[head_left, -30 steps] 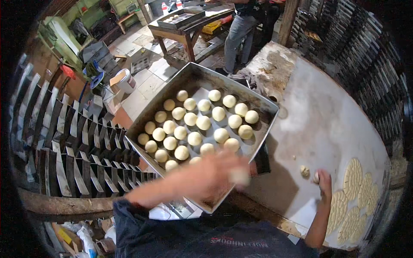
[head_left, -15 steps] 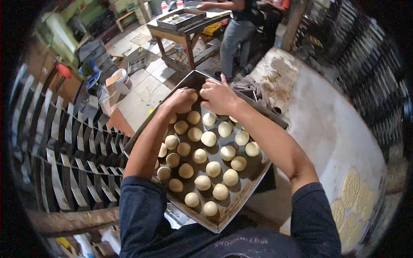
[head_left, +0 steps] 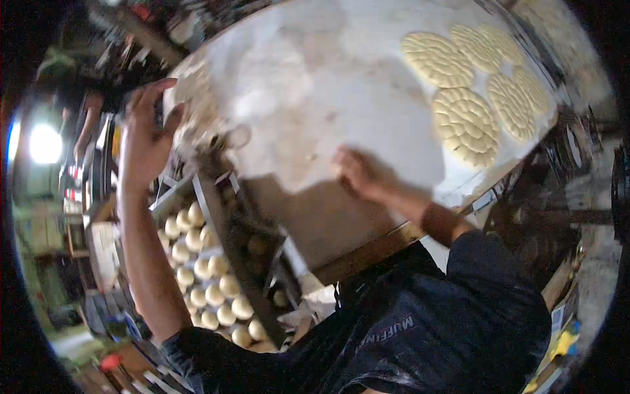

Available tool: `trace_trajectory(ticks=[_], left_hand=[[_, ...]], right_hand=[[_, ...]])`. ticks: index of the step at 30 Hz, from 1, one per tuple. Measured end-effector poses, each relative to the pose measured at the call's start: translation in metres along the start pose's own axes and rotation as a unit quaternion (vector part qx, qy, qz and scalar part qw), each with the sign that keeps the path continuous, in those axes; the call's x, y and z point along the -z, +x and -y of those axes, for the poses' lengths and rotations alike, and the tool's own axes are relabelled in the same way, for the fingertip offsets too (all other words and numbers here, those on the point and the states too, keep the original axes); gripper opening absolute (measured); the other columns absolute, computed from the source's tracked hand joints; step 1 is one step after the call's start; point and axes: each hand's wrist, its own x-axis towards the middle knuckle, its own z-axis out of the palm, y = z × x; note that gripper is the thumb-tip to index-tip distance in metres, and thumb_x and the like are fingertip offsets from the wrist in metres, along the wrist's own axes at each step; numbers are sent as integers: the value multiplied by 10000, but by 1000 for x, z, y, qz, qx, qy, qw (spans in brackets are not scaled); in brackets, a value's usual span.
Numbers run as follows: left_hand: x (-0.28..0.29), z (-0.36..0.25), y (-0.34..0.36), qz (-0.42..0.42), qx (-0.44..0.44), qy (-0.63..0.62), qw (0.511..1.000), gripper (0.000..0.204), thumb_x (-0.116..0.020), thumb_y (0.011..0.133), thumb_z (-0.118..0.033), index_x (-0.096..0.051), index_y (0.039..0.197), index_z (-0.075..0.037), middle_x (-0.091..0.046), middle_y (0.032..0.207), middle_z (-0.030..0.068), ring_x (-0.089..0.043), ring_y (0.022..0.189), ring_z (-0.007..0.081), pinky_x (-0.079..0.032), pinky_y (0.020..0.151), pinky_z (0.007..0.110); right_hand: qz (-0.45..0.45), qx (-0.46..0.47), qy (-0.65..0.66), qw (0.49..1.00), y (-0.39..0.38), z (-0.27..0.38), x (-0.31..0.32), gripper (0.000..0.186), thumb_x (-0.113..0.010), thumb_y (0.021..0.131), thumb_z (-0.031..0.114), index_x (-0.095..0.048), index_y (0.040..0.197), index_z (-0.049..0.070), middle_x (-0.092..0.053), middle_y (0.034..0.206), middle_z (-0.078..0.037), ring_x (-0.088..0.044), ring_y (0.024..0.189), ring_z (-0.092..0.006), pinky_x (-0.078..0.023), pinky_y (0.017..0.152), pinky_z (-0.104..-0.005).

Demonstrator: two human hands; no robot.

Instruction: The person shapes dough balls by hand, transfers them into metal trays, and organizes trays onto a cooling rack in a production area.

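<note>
Tabletop [head_left: 295, 85] beside pale dough balls [head_left: 229, 285]

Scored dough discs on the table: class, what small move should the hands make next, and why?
Probably the right hand should reach for the nearest scored dough disc and take one segment. The disc is marked into pieces, the dough balls are already rounded, and the left hand is open, nothing visible in it. Blur hides whether the right holds anything.

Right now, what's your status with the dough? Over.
Left hand raised, open. Right hand blurred over table. Dough balls in tray, partly behind left forearm.
</note>
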Motion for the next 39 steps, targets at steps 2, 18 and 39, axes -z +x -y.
trace_trajectory(ticks=[2,18,39], left_hand=[[-80,-20,46,-2,58,-139,989,371,-737,879,-129,-644,1235,-84,-650,1220,102,-614,1070,235,-499,884,359],[-600,-304,249,108,445,-524,718,586,-801,848,-351,-620,1187,91,-697,1079,180,-688,908,251,-575,805,375],[-352,-249,-243,-232,315,-626,675,192,-603,1008,-167,-585,1141,-31,-547,1108,80,-600,793,166,-509,603,309]], right_hand=[[85,109,2,990,-20,25,29,280,-501,943,1,-641,1182,46,-624,1176,-164,-593,1059,-312,-462,995,-444],[-76,-50,260,961,-69,-31,210,214,-662,771,3,-590,971,-20,-625,925,-150,-627,842,-330,-524,743,-425],[-194,-292,-20,936,-33,-20,160,439,-646,910,317,-581,1181,-23,-600,1186,-244,-558,1126,-406,-399,1030,-511]])
